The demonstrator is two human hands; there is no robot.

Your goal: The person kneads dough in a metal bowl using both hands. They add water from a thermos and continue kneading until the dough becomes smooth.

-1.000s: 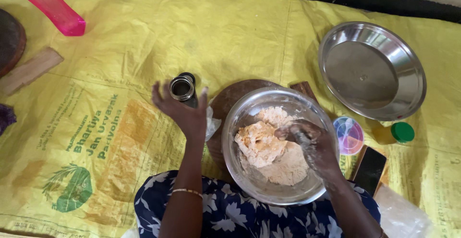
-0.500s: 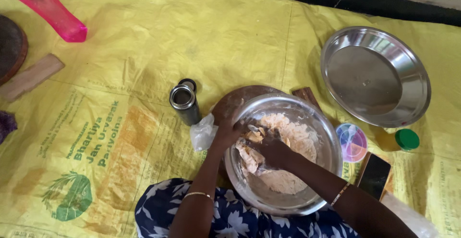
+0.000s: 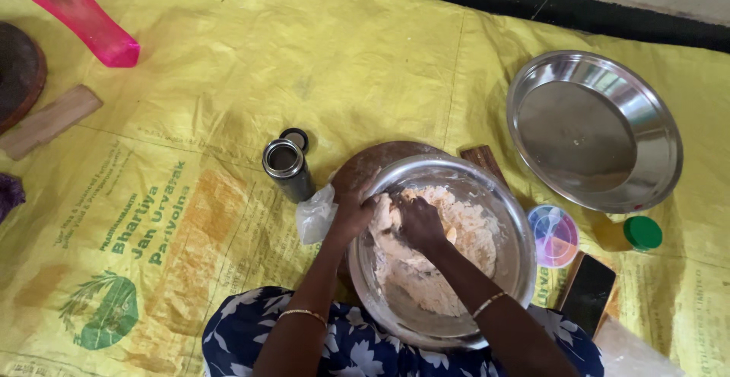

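Both hands are down in the steel bowl (image 3: 511, 217) as I watch: my left hand (image 3: 351, 213) grips the bowl's near-left rim with fingers curled over the edge, and my right hand (image 3: 418, 222) is clenched into the pale dough (image 3: 437, 267), knuckles up. That dough sits in the middle of the bowl, which rests on a round wooden board (image 3: 372, 165) on the yellow sheet (image 3: 228, 80). Just left of the bowl stands an open steel flask (image 3: 287, 168) with its black cap (image 3: 293, 138) beside it, and an empty steel plate (image 3: 593, 130) lies well apart at upper right.
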